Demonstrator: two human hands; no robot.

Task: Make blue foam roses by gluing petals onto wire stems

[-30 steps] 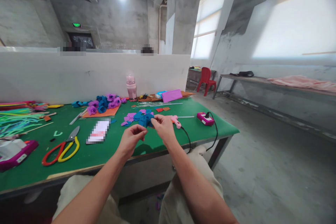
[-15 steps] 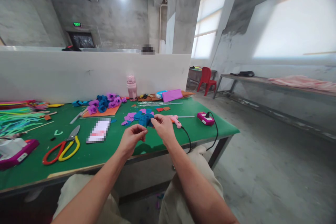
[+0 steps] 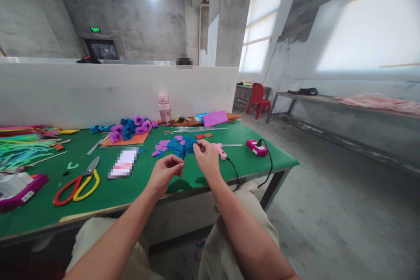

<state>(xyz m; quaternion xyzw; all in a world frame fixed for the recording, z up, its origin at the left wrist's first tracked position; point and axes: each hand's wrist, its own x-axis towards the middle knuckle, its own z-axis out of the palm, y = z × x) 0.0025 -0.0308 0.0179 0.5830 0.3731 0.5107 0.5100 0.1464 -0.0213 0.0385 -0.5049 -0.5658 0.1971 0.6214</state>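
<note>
Your right hand had shifted slightly outward over the last half second, and the blue paper between your hands showed broader, probably a sign of shaping. Right fingertips were pinched together at its right edge; left hand was nearly closed, thumb and finger apparently gripping its narrow lower end. Loose petals lay beyond the left hand, glue gun just right of the right.
</note>
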